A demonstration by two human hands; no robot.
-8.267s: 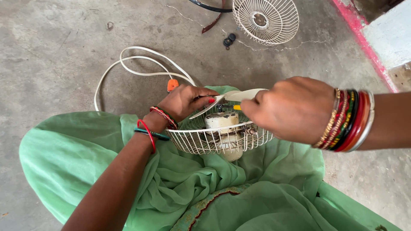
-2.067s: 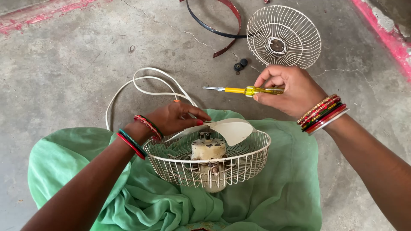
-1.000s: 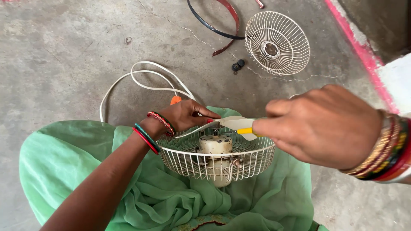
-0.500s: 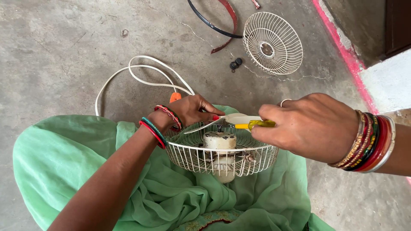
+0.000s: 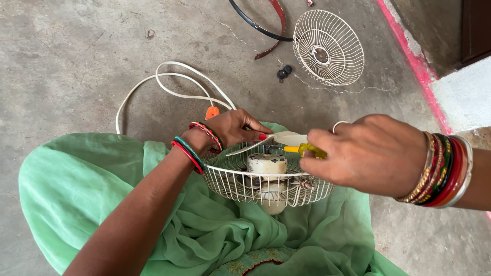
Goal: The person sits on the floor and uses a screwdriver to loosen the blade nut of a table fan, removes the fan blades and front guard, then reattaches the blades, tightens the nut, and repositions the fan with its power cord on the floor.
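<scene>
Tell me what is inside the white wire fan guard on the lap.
Inside the wire fan guard sit a cream motor housing and a white blade. The right hand covers the guard's right side.

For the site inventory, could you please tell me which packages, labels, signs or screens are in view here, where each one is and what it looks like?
None in view: no package, label, sign or screen. There is only the wire fan guard on the green cloth, the left hand at its rim, the right hand with a yellow screwdriver, a second guard and a white cord on the concrete floor.
</scene>
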